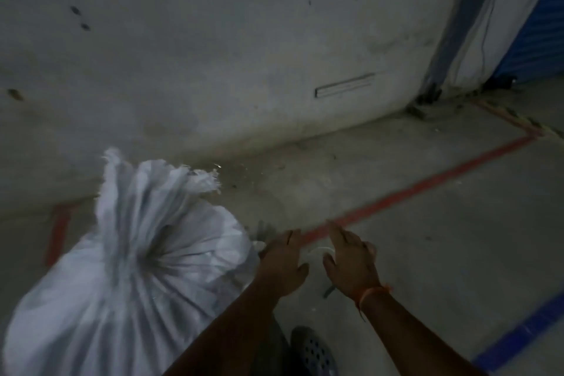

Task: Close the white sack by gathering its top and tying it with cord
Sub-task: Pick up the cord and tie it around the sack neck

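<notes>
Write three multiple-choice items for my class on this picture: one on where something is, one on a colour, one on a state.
1. Where is the white sack relative to the hands?
A. to their left
B. to their right
C. behind the wall

2. What colour is the floor line running past the fingertips?
A. green
B. red
C. white

3. What state is the sack's top in?
A. spread wide open
B. folded flat
C. gathered into a bunched neck

Answers: 1 A, the sack fills the lower left while the left hand and right hand sit right of it. 2 B, the stripe is red. 3 C, pleats converge to a neck below the frayed top.
</notes>
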A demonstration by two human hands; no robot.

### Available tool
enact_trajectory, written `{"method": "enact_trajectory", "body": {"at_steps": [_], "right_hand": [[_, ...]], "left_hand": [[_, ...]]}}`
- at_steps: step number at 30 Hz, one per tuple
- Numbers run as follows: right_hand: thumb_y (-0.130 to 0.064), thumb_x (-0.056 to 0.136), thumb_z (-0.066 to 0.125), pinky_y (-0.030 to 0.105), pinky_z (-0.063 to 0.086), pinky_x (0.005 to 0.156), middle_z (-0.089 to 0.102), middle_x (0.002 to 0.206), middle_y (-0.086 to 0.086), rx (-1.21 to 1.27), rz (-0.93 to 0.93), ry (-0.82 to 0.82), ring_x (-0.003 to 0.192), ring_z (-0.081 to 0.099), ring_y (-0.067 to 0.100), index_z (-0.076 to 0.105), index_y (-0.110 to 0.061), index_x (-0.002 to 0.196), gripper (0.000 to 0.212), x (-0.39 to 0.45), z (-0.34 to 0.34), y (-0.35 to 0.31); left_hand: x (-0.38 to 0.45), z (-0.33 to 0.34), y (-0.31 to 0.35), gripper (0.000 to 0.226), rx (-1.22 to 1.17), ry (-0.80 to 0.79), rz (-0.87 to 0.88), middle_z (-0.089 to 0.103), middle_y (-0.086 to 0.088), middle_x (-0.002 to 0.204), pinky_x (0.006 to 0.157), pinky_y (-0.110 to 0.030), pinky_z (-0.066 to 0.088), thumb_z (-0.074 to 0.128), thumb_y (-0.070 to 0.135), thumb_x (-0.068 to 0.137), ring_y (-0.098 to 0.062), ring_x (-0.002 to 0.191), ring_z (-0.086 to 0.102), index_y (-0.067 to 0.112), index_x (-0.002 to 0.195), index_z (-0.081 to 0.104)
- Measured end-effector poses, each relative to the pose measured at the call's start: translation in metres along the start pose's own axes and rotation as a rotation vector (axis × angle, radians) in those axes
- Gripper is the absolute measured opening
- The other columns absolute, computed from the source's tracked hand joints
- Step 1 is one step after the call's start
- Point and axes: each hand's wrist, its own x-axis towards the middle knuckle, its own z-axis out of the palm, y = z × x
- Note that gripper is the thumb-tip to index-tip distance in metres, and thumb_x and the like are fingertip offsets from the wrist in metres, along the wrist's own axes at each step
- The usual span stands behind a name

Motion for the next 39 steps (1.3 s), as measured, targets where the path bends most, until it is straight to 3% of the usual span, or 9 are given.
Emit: {"method": "enact_trajectory", "body": {"at_steps": [9, 13, 17, 20, 28, 31, 34, 36, 39], "right_hand": [[-0.048, 0.091, 0.048, 0.043, 0.033, 0.105, 0.038, 0.149, 0.001, -0.045, 0.331, -0.343, 0.133, 0.038, 0.025, 0.022, -0.032, 0.154, 0.070, 0.044, 0.168, 0.113], [-0.059, 0.090, 0.045, 0.047, 0.031, 0.108, 0.032, 0.153, 0.009, 0.011, 0.419, -0.481, 0.138, 0.031, 0.032, 0.026, -0.036, 0.152, 0.069, 0.069, 0.239, 0.138], [-0.062, 0.089, 0.046, 0.050, 0.033, 0.107, 0.032, 0.150, 0.012, 0.022, 0.450, -0.538, 0.136, 0.030, 0.035, 0.035, -0.034, 0.147, 0.065, 0.084, 0.287, 0.147], [-0.058, 0.086, 0.053, 0.052, 0.034, 0.107, 0.032, 0.149, 0.012, 0.007, 0.482, -0.549, 0.136, 0.030, 0.036, 0.037, -0.029, 0.146, 0.068, 0.087, 0.305, 0.153], [-0.032, 0.080, 0.075, 0.029, 0.048, 0.096, 0.051, 0.124, 0.015, 0.478, 0.579, -0.337, 0.106, 0.059, 0.028, 0.053, -0.021, 0.135, 0.061, 0.073, 0.274, 0.133], [-0.031, 0.079, 0.075, 0.023, 0.048, 0.087, 0.051, 0.113, -0.001, 0.566, 0.383, -0.172, 0.097, 0.061, 0.012, 0.058, -0.029, 0.127, 0.051, 0.055, 0.219, 0.092], [-0.039, 0.075, 0.071, 0.018, 0.049, 0.088, 0.052, 0.115, -0.011, 0.607, 0.047, -0.136, 0.099, 0.060, 0.001, 0.060, -0.030, 0.125, 0.051, 0.034, 0.156, 0.038], [-0.035, 0.075, 0.073, 0.012, 0.046, 0.091, 0.053, 0.123, -0.012, 0.658, -0.109, -0.158, 0.109, 0.058, -0.004, 0.063, -0.029, 0.125, 0.051, 0.027, 0.116, 0.009], [-0.029, 0.071, 0.076, 0.010, 0.045, 0.082, 0.064, 0.102, -0.015, 0.843, -0.085, -0.144, 0.099, 0.064, -0.003, 0.077, -0.035, 0.097, 0.026, 0.024, 0.054, -0.027]], "left_hand": [[0.092, 0.193, -0.063, 0.087, -0.060, -0.343, -0.023, 0.043, -0.019, 0.154, 0.112, -0.033, 0.036, 0.022, 0.052, 0.085, -0.032, 0.136, 0.048, 0.001, 0.155, 0.028], [0.102, 0.253, -0.087, 0.055, -0.052, -0.276, -0.048, 0.076, -0.019, 0.110, 0.081, -0.035, 0.061, 0.064, 0.035, 0.080, -0.032, 0.097, 0.076, -0.004, 0.118, 0.069], [0.093, 0.293, -0.104, 0.065, -0.071, -0.266, -0.148, 0.042, -0.016, 0.156, 0.118, -0.030, 0.031, 0.050, 0.037, 0.100, -0.025, 0.143, 0.044, 0.004, 0.153, 0.032], [0.088, 0.303, -0.109, 0.073, -0.113, -0.390, -0.255, 0.012, -0.011, 0.168, 0.123, -0.028, 0.012, 0.041, 0.040, 0.105, -0.022, 0.155, 0.016, 0.007, 0.159, 0.005], [0.103, 0.258, -0.086, 0.039, -0.669, -0.265, -0.614, 0.061, -0.007, 0.134, 0.105, -0.039, 0.048, 0.056, 0.028, 0.099, -0.030, 0.126, 0.057, 0.010, 0.132, 0.057], [0.106, 0.207, -0.064, 0.040, -0.995, -0.252, -0.670, 0.064, -0.009, 0.126, 0.094, -0.033, 0.052, 0.054, 0.034, 0.098, -0.029, 0.119, 0.061, 0.010, 0.130, 0.060], [0.104, 0.145, -0.043, 0.039, -1.244, -0.222, -0.635, 0.072, -0.010, 0.098, 0.091, -0.044, 0.058, 0.060, 0.055, 0.085, -0.033, 0.098, 0.070, 0.020, 0.097, 0.070], [0.094, 0.100, -0.035, 0.027, -1.262, -0.107, -0.568, 0.074, -0.002, 0.079, 0.075, -0.036, 0.058, 0.056, 0.037, 0.099, -0.022, 0.078, 0.070, 0.019, 0.085, 0.070], [0.068, 0.038, -0.031, 0.037, -1.270, 0.118, -0.500, 0.063, 0.002, 0.058, 0.053, -0.025, 0.049, 0.049, 0.024, 0.105, -0.019, 0.057, 0.058, 0.014, 0.071, 0.060]]}}
